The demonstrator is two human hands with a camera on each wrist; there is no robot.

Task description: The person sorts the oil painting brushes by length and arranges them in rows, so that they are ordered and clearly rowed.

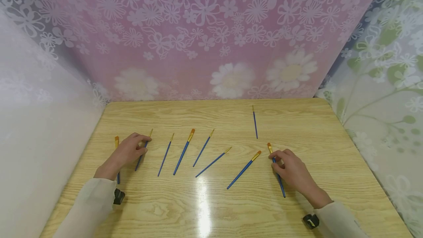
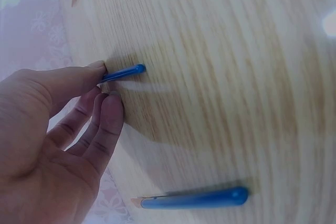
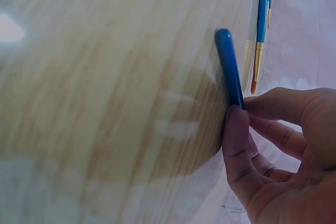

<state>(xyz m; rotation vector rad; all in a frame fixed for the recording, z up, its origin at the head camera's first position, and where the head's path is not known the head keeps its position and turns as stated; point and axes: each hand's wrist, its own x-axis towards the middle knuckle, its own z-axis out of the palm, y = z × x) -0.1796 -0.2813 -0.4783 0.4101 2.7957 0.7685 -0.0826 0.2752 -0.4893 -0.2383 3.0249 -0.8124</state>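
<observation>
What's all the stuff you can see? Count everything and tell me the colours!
Table: 1, pale yellowish wood look, under the brushes
Loose brushes: 7, blue and gold, lying on the table
Held brushes: 2, blue and gold, one in the left hand, one in the right hand
Flowery backdrop: 1, pink-purple and white, behind the table
Side coverings: 2, whitish, right one green-leaved, beside the table
Gadgets: 2, black, by the wrists
Sleeves: 2, off-white, on the arms
Hands: 2, bare, pinching brushes

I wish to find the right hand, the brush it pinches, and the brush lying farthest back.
Right hand (image 1: 292, 168): head view, back of the hand.
Brush it pinches (image 3: 230, 66): right wrist view, blue handle.
Brush farthest back (image 1: 255, 125): head view, blue handle.
</observation>
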